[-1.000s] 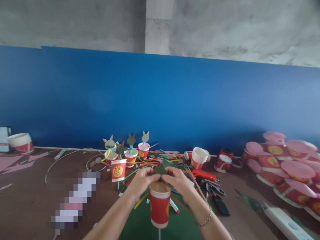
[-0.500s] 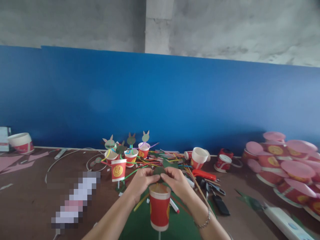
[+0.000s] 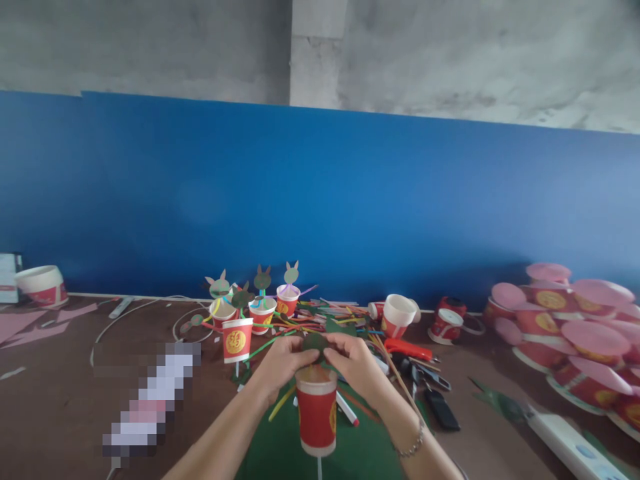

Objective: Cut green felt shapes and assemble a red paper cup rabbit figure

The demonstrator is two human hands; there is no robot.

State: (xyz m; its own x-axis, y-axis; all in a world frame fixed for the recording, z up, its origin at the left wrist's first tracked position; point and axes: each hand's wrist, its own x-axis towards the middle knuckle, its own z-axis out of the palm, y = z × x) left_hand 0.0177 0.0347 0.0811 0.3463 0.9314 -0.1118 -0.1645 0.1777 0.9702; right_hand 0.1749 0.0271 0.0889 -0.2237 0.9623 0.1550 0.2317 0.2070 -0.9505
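Note:
Both my hands meet just above a red paper cup (image 3: 317, 415) that stands raised on a thin white stick over a green sheet (image 3: 280, 447). My left hand (image 3: 281, 360) and my right hand (image 3: 353, 360) pinch a small dark green paper cutout (image 3: 315, 343) between their fingertips, right over the cup's mouth. A bracelet circles my right wrist. Whether either hand also touches the cup's rim is hidden.
Behind stand several red cups with green animal-shaped cutouts and coloured straws (image 3: 255, 300). A red-handled tool (image 3: 407, 349), dark tools (image 3: 435, 393), a marker (image 3: 347, 409) and tipped cups (image 3: 397, 315) lie right. Pink-lidded cups (image 3: 565, 330) pile far right. A bowl (image 3: 39, 285) sits far left.
The cup and both hands have shifted very slightly down and left; the pinch on the green cutout is unchanged.

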